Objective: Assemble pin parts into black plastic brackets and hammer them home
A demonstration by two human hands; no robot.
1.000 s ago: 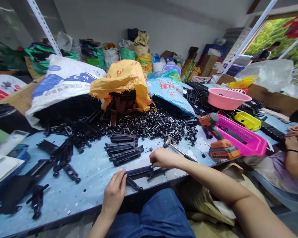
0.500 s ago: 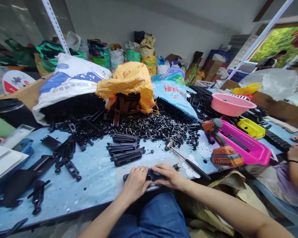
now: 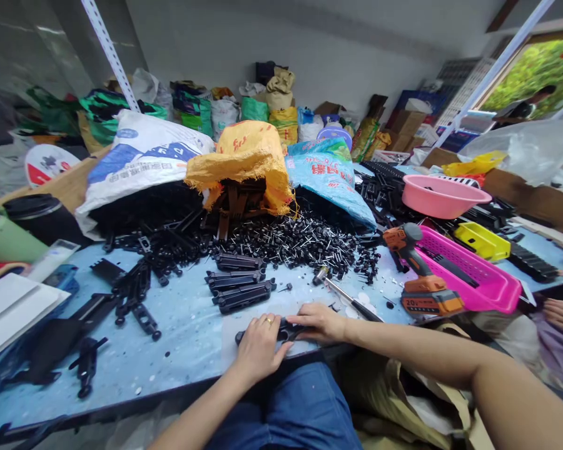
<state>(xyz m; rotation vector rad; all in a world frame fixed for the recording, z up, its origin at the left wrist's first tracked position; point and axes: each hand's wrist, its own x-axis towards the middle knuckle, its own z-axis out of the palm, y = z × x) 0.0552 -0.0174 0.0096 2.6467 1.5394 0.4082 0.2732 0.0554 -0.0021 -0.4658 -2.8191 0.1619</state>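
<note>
An orange sack (image 3: 253, 139) opens on brown parts (image 3: 237, 201); a magenta basket (image 3: 507, 301) holds a long black piece (image 3: 456, 272). Near the worktop's (image 3: 192, 340) front edge lies a black fitting (image 3: 285, 330), the left hand (image 3: 259, 345) half-closed over it, the right hand (image 3: 319, 322) gripping its right side between fingers and thumb.

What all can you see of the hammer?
The hammer has a small metallic head, partly yellowish, a slim shiny shaft and a black handle. It lies unheld on the blue table, running diagonally, head beside the heap of black-headed pins, handle toward the near right, its end apparently hidden behind the right forearm. Whether head and pins touch is unclear.
</note>
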